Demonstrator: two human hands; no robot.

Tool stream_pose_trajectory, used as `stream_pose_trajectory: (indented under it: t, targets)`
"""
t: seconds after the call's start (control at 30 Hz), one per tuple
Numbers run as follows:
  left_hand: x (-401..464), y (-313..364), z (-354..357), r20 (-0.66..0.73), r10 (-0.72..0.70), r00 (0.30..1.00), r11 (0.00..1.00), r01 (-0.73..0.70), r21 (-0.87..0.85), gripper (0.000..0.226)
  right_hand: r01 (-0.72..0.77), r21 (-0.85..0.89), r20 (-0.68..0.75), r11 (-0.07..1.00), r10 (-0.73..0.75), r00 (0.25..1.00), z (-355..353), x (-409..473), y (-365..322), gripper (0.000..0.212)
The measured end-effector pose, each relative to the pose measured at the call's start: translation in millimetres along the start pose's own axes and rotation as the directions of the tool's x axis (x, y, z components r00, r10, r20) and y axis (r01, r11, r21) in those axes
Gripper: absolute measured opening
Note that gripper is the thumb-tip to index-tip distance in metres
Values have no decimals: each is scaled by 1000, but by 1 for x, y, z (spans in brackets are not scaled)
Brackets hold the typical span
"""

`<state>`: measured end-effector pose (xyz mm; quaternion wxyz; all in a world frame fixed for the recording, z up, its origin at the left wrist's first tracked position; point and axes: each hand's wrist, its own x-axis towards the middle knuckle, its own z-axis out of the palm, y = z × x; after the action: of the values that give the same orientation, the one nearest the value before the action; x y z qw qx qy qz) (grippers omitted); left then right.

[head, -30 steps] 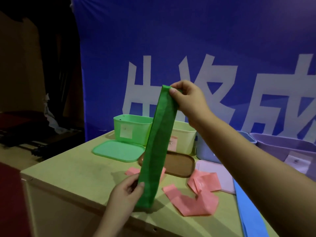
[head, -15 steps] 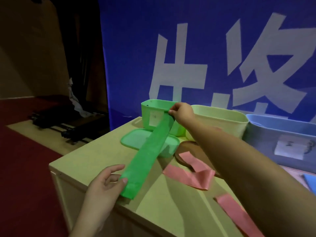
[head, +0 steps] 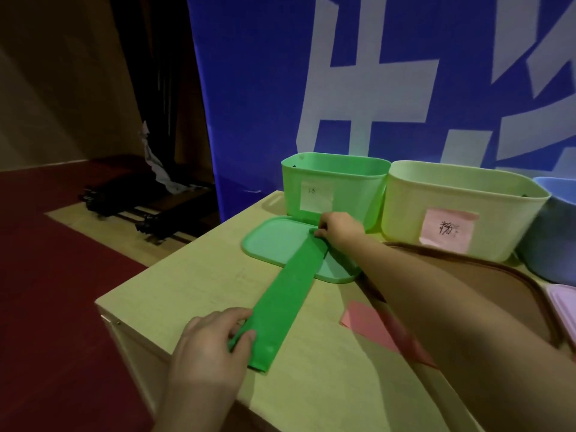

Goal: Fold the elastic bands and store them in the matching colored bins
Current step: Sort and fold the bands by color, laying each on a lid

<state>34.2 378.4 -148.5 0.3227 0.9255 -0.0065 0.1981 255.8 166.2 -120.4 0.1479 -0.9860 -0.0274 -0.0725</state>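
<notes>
Wooden table (head: pixel 193 282): green band (head: pixel 285 299) flat, lengthwise toward green bin (head: pixel 333 188).

You have one view only, from the camera on your head; it looks forward and down over the near left corner of the table (head: pixel 193 291), wide-angled, so straight edges bow toward the frame's borders; your left hand (head: pixel 212 344) sits close under the lens at lower centre, your right hand (head: pixel 338 227) farther out at mid-frame, its forearm running in from the lower right; the green bin (head: pixel 352 194) and the pale bin (head: pixel 505 213) stand at the table's far side, the blue banner (head: pixel 265 88) behind them; the floor falls away to the left; no second view shares any of this.
</notes>
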Motion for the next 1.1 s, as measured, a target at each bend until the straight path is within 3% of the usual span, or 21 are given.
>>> stream_pose_trajectory:
  t: [0.27,0.4,0.57,0.67,0.8,0.97,1.03,1.1]
  targets:
    - [-1,4,-1,-77,31,997,998,-26,63,31,52,-154,-36,987,-58,998,-42,-34,1,33]
    - [-14,33,-2,-174,92,980,992,-105,-63,22,-99,-278,102,955,132,986,-73,-91,31,32]
    - [-42,83,18,-105,179,978,961,-197,-194,30,-295,-287,263,911,371,890,-80,-154,69,27]
    - [-57,103,25,-59,230,971,950,-237,-205,35,-346,-141,206,928,369,906,-75,-171,79,26]
    - [-69,114,23,-11,215,976,962,-214,-171,38,-344,-40,160,938,345,925,-75,-182,77,51]
    - [-72,123,18,20,178,984,969,-171,-180,36,-402,477,209,781,344,915,-84,-190,80,17]
    - [-71,126,17,87,124,989,958,-96,-271,33,-298,586,164,753,250,954,-103,-200,76,6]
    - [-73,133,15,135,81,988,914,-19,-405,28,-155,647,81,747,135,988,-127,-216,68,8]
